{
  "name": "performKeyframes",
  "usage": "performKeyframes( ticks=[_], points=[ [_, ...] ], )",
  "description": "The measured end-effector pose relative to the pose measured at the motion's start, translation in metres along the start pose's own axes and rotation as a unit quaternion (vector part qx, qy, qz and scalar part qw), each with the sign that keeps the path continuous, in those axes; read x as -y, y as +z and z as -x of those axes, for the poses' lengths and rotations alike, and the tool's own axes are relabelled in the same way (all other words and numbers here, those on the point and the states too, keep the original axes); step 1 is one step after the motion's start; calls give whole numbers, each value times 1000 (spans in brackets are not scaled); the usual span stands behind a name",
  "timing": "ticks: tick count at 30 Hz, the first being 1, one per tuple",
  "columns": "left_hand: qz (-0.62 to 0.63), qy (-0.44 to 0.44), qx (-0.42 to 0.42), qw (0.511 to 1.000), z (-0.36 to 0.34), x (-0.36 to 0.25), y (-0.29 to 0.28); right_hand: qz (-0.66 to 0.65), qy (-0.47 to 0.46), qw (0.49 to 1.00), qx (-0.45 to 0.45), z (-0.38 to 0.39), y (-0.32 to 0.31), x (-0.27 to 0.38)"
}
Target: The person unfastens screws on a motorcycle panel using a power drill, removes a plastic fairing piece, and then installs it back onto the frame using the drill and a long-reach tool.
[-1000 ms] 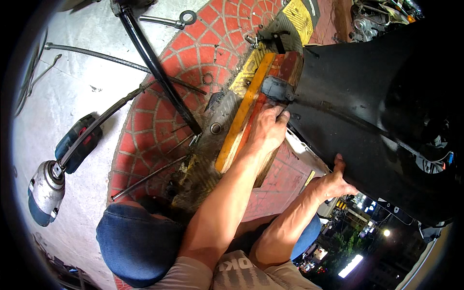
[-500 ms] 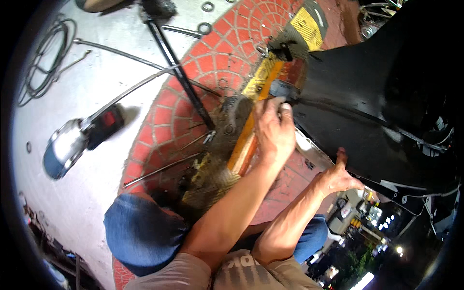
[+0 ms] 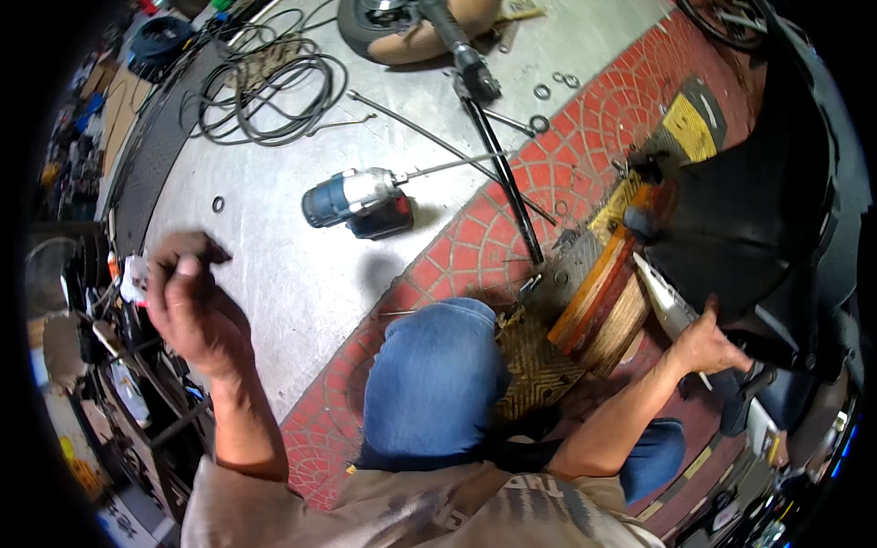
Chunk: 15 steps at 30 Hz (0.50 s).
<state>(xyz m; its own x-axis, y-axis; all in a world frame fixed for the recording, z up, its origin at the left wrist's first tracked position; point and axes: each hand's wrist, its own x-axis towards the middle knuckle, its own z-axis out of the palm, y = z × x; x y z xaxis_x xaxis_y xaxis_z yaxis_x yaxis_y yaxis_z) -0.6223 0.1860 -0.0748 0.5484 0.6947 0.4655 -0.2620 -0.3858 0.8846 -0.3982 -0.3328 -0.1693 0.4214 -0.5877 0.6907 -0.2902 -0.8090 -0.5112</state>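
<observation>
My left hand (image 3: 196,301) is raised at the left over the pale floor, fingers loosely bent, with nothing visible in it. My right hand (image 3: 702,345) grips the lower edge of a large black curved panel (image 3: 726,219), which has a white piece (image 3: 662,292) along its underside. The panel's left end rests by a layered wooden block (image 3: 598,310) with an orange edge, on worn yellow-and-grey plates (image 3: 694,123). A small dark grey piece (image 3: 639,222) sits at that end.
Across the pale floor (image 3: 265,274) lie an impact wrench (image 3: 347,199) with a long extension, metal rods (image 3: 420,137), a black bar (image 3: 498,173), coiled hoses (image 3: 265,100) and several rings. A wheel (image 3: 388,27) is beyond. Cluttered gear (image 3: 87,365) lines the left; red paving (image 3: 466,228) curves beneath.
My left hand has left the panel's end and swung up to the left. The view has turned left, bringing the wheel and clutter into sight. My right hand stays on the panel.
</observation>
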Motion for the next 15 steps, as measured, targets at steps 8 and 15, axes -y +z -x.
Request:
performKeyframes(
  ticks=[8, 15],
  points=[
    [-300, -145, 211, 919, 75, 213, 33, 12, 2, 1000, -15, -3, 3, 10],
    [-95, -220, 209, 948, 56, 253, 78, -59, -55, 996, -31, -4, 6, 0]
  ],
)
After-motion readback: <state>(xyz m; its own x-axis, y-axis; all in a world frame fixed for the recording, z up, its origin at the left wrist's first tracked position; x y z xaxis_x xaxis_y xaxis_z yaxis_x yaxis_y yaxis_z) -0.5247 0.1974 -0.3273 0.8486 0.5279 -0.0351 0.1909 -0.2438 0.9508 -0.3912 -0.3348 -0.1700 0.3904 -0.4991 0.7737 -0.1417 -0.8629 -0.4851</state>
